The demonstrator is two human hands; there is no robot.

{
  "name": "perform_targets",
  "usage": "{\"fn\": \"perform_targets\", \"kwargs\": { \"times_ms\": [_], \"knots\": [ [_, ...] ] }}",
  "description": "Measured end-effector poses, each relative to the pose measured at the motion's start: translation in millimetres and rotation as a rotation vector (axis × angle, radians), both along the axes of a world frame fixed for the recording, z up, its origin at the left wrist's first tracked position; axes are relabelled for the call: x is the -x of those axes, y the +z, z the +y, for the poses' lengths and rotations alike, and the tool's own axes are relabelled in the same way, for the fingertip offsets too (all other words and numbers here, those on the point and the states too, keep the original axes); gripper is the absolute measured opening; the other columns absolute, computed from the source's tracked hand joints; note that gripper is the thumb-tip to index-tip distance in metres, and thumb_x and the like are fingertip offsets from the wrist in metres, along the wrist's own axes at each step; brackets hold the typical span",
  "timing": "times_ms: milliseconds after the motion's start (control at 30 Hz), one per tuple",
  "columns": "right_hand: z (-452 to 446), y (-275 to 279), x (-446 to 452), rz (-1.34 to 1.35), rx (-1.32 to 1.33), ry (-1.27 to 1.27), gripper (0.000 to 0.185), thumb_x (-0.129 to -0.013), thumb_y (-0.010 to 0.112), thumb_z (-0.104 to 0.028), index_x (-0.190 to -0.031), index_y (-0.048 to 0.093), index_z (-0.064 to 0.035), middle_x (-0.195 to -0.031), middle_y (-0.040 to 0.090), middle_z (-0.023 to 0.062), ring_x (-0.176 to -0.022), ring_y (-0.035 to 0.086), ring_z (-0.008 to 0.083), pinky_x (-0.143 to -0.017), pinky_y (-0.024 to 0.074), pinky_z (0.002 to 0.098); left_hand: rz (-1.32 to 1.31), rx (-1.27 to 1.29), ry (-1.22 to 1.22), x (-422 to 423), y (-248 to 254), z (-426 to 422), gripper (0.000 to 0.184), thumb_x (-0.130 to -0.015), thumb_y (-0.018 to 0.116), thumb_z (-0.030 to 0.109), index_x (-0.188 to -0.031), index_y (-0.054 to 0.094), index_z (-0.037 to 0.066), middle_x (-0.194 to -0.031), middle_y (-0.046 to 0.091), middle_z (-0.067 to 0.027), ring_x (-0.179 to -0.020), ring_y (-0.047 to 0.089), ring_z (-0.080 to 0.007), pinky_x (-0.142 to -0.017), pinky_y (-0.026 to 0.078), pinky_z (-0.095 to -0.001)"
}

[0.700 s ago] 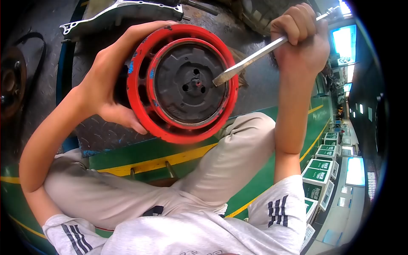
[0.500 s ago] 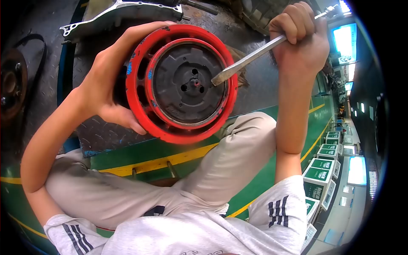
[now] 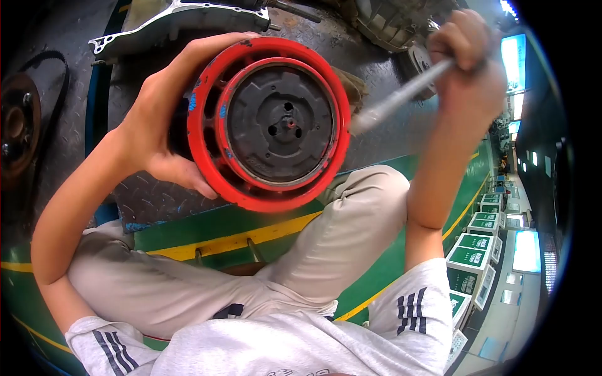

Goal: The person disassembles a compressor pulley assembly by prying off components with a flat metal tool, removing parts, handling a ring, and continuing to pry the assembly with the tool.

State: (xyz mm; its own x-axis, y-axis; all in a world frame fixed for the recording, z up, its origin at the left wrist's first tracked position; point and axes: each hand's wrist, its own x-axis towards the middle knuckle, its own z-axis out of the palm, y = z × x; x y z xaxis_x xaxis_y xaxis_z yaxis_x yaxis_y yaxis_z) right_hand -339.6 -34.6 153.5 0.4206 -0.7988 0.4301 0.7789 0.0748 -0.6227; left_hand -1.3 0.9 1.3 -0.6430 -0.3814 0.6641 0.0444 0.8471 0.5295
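A red round part (image 3: 269, 200) with a black hub (image 3: 282, 122) stands with its face toward me, above the metal work surface. Round its left side my left hand (image 3: 166, 109) is wrapped, thumb at the lower left and fingers passing behind the upper rim. Up at the right, my right hand (image 3: 467, 47) is closed in a fist on a flat steel bar (image 3: 404, 95), both blurred by motion. The bar slants down to the left, its flat end close to the right edge of the red part.
The dark metal surface (image 3: 160, 200) carries a silver casting (image 3: 141, 31) at the upper left and a larger housing (image 3: 385, 25) at the top. A dark wheel (image 3: 19, 122) and belt (image 3: 63, 81) lie far left. Green and white boxes (image 3: 473, 241) line the right.
My right hand has swung right with the bar, whose tip has left the front of the black hub for the red rim's right edge. My left hand and the red part have barely moved.
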Motion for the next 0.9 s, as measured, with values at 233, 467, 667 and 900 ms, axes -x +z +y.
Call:
{"fn": "perform_targets", "kwargs": {
  "times_ms": [233,467,667,900],
  "knots": [
    [30.4,23.6,7.6,0.115,0.112,0.047,0.032,-0.104,0.042,-0.018,-0.073,0.036,-0.0135,-0.064,0.029,-0.0012,-0.05,0.026,0.011,-0.053,0.0265,0.0274,0.008,-0.085,-0.016,1.3,0.7,3.0,0.144,-0.05,0.093,0.062,-0.151,0.02,-0.008,-0.152,0.036,-0.0272,-0.136,0.049,-0.0335,-0.114,0.041,-0.047],
    [42.4,38.5,8.1,0.225,0.288,0.112,0.032,-0.103,0.042,-0.016,-0.073,0.034,-0.0144,-0.065,0.028,-0.0022,-0.052,0.026,0.0107,-0.052,0.0243,0.0272,0.287,-0.042,-0.121,26.9,34.7,22.6,0.146,-0.057,0.088,0.067,-0.155,0.011,-0.008,-0.152,0.032,-0.0327,-0.137,0.044,-0.0388,-0.112,0.04,-0.0472],
    [36.3,27.8,9.0,0.147,0.381,0.14,0.032,-0.103,0.042,-0.016,-0.073,0.034,-0.0144,-0.065,0.028,-0.0022,-0.052,0.026,0.0106,-0.051,0.024,0.0271,0.104,0.011,0.013,30.3,49.9,40.0,0.146,-0.055,0.091,0.064,-0.156,0.012,-0.005,-0.148,0.037,-0.0277,-0.136,0.046,-0.0356,-0.112,0.04,-0.0451],
    [28.2,20.8,9.1,0.076,0.413,0.149,0.032,-0.103,0.042,-0.016,-0.072,0.034,-0.0143,-0.064,0.028,-0.0022,-0.051,0.025,0.0106,-0.05,0.0236,0.027,0.123,-0.251,0.139,20.8,36.9,18.9,0.151,-0.041,0.095,0.061,-0.156,0.02,-0.003,-0.147,0.041,-0.0216,-0.132,0.052,-0.0308,-0.111,0.044,-0.0424]
  ]
}}
